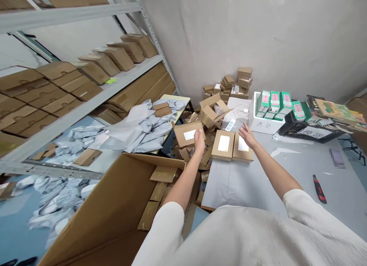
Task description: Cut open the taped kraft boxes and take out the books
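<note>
My left hand [200,141] grips a flat brown cardboard box [181,133] with a white label, held up beyond the table's left edge. Its thumb lies on top of the box by the label. Two similar labelled boxes lie side by side on the grey table: the left box [218,153] and the right box [238,155]. Over the far edge of the right box is my right hand [247,135], fingers spread. Whether it touches that box I cannot tell. Below my left arm stands a large open carton [114,197] with several small boxes inside.
A white bin [266,125] of green boxes and a black crate [311,134] stand at the table's back. A red and black utility knife [319,189] lies on the right. Loose boxes [212,109] pile up beyond the table. Metal shelving [129,80] holds boxes at left.
</note>
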Demonstrator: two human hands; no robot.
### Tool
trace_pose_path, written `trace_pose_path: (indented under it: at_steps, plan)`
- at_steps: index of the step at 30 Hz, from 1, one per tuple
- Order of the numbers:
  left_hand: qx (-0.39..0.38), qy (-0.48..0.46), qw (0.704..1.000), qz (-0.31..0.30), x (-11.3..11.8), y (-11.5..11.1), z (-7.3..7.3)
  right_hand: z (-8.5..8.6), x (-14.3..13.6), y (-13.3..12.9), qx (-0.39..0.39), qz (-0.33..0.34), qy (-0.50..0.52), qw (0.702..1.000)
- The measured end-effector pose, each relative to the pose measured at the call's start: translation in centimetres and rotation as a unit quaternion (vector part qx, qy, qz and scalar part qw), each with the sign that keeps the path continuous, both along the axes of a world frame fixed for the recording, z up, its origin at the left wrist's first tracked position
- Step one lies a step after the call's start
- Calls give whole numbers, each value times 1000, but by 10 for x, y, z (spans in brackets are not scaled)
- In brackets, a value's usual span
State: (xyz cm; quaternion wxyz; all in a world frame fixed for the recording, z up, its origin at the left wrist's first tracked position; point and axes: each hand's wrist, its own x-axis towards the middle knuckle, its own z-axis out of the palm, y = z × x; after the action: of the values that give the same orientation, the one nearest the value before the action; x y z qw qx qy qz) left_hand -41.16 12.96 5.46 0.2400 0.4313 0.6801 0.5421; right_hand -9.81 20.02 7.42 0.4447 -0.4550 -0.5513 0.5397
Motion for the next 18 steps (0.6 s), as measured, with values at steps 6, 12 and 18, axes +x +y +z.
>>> trace_pose_path:
  at_steps: [6,12,18]
  plan:
    - [-25,-72,996,-55,29,-6,-17,-27,20,-17,-20,-11,-69,997]
    - [-54,-68,989,-120,67,2,-27,-43,50,-31,-47,-47,-105,992]
    - [-96,-57,972,-208,116,2,-50,-63,81,-44,-68,-55,-137,987]
